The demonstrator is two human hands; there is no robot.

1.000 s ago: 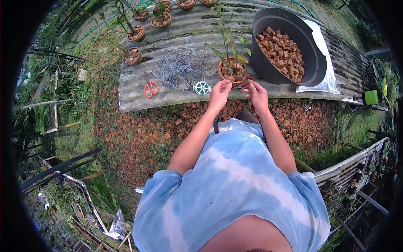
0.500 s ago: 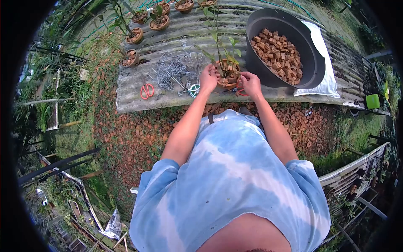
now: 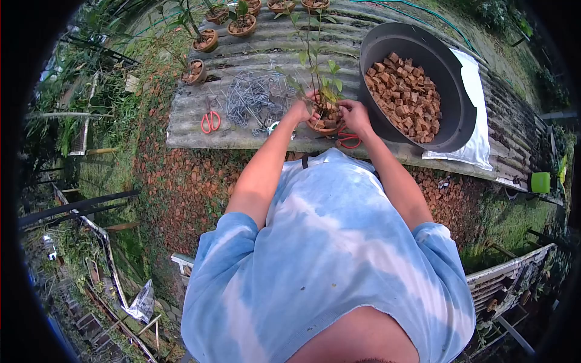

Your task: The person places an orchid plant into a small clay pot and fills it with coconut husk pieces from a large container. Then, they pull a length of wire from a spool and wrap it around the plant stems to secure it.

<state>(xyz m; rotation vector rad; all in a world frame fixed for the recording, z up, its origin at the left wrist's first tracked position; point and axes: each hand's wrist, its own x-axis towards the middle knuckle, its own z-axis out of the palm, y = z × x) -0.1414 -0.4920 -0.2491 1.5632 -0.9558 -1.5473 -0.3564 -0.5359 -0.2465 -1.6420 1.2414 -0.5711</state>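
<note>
A clay pot (image 3: 325, 130) filled with brown chunks stands near the table's front edge, with a leafy, tall-stemmed plant (image 3: 328, 92) in it. My left hand (image 3: 304, 111) is at the pot's left side, its fingers curled in around the plant's base. On the right side, my right hand (image 3: 354, 115) has thumb and fingers pinched together close to the stems. What lies between the fingers of either hand is too small or hidden. Red-handled scissors (image 3: 210, 121) lie to the left, and another red-handled tool (image 3: 348, 141) lies just under my right hand.
A tangle of wire pieces (image 3: 255, 98) and a partly covered green-and-white spool (image 3: 273, 127) lie left of the pot. At right, a big black tub (image 3: 455, 115) of brown chunks (image 3: 404, 91) rests partly on a white sack (image 3: 478, 121). Several potted plants (image 3: 242, 25) stand on the corrugated table (image 3: 200, 136).
The view has shifted slightly. My left fingers reach further around the plant's base, and my right hand remains pinched at the pot's right side.
</note>
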